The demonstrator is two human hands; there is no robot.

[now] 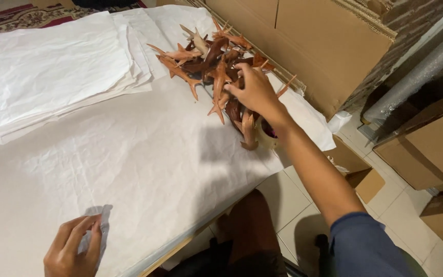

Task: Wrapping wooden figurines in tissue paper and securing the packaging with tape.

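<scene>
The right hand (255, 92) reaches into a pile of carved wooden fish figures (216, 66), its fingers (234, 91) curled partly closed over one piece near the pile's middle; whether they have truly gripped it I cannot tell. The left hand (73, 249) lies near the counter's front edge, fingers loosely bent and pressing flat on the white paper sheet (129, 154), holding nothing. The pile sits at the far right of the counter, close to its edge, beside a stack of white paper (42, 66) and a cardboard box (303, 41). The figures' thin fins and tails interlock, so lifting one could, I judge, drag neighbours off the edge onto the tiled floor (401, 205) or snap a tip.
</scene>
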